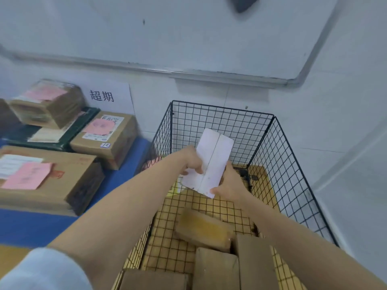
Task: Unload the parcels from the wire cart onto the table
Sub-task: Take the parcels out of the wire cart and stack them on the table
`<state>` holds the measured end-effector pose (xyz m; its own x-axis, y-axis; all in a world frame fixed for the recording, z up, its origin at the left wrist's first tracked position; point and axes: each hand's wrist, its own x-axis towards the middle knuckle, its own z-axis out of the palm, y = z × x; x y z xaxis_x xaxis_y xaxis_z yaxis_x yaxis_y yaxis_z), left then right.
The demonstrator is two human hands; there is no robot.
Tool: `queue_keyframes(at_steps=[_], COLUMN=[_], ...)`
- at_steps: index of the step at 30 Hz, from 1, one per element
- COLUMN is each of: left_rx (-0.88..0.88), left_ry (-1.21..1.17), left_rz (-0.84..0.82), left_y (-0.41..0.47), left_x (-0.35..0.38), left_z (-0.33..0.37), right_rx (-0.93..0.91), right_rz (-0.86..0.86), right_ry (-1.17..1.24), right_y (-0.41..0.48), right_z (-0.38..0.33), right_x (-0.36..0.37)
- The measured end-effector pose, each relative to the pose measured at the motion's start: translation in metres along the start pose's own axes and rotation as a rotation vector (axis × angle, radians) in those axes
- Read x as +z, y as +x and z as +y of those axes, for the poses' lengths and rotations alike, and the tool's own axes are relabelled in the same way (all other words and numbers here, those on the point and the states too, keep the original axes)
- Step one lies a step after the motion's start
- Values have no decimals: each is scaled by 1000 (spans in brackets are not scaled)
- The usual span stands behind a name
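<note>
Two hands, left hand (191,159) and right hand (227,182), had fingers clamped on a white parcel (209,162) above the wire cart (293,164).

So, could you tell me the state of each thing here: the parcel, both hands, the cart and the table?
white parcel: held up over the cart, tilted.
left hand: grips the parcel's left edge.
right hand: grips its lower right corner.
wire cart: holds several brown parcels.
table: bears labelled cardboard boxes.

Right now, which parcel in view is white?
The parcel gripped by the left hand and right hand above the cart; the others are brown or green.
</note>
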<state>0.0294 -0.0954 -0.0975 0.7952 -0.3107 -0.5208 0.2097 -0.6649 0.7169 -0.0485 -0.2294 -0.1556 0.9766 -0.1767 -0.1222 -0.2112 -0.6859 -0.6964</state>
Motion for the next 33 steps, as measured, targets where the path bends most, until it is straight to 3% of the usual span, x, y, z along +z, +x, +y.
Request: queue_keyframes(at_steps=[4,10,14,21,25,28,33], left_rx=[1,-7,40,192,205,163,153], left_ry=[-30,-393,-411,-379,-386,-381,-346], left_rz=[-51,-17,9,-36,23,126,14], left_y=[-29,-63,-77,-90,-85,-80,-84], left_x=[-10,-7,-11,-25,-30,-29,-29], left_z=[7,28,39,49,51,46,36], right_rx=[80,120,102,224,198,137,80], right_rz=[41,117,170,126,8,-36,13], right_ry=[102,333,339,616,644,535,392], right_y=[-13,-29,-38,-38,-40,-45,-49], right_z=[-11,-54,-76,-75,-81,-86,-92], right_x=[-19,-63,-86,-96,-102,-106,-106])
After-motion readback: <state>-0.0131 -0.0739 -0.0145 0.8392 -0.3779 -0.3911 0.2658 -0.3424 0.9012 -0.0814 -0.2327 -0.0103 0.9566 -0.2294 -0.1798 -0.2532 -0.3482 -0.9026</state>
